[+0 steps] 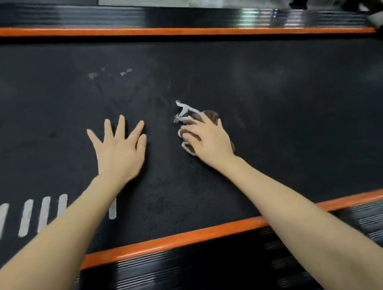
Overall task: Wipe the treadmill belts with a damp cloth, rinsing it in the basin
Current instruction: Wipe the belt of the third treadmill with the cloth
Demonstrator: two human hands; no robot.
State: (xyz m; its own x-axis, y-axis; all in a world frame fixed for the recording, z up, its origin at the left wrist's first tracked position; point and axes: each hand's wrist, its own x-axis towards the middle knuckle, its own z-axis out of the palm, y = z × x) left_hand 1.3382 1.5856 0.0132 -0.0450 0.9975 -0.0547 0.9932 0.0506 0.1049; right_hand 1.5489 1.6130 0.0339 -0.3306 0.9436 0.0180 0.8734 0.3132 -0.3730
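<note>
Cloth (211,116), a small brown wad with a frayed white strand poking out at its top, lies just right of centre frame on the black treadmill belt (288,112), bunched beneath the right hand (209,140), whose fingers curl down over it and press it to the surface. The belt's long axis runs left to right between the orange rails (171,239). Pale smudges (108,73) sit up and to the left of the cloth, well apart from it, so a stroke that way looks likely. The left hand (119,149) lies flat on the belt just left of the cloth, fingers straight and spread, holding nothing, apparently bracing. No basin is in view.
</note>
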